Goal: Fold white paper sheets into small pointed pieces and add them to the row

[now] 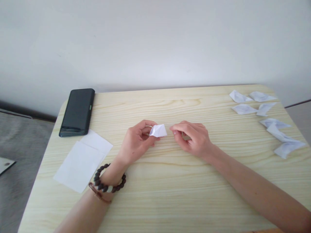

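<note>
Near the middle of the table, my left hand (138, 140) pinches a small folded white paper piece (159, 130) between thumb and fingers. The paper has angled creases and a pocket-like opening on its left side. Just to its right is my right hand (191, 137), its thumb and index fingertip pressed together, apart from the paper. Whether anything tiny sits in that pinch I cannot make out. A dark beaded bracelet (119, 187) and a thin brown cord circle my left wrist.
Flat white paper sheets (77, 166) lie at the left, partly beneath a black phone-like device (76, 111). Several folded white paper pieces (244, 109) lie along the right side of the wooden table (170, 194). A white wall (155, 42) rises behind the table's far edge.
</note>
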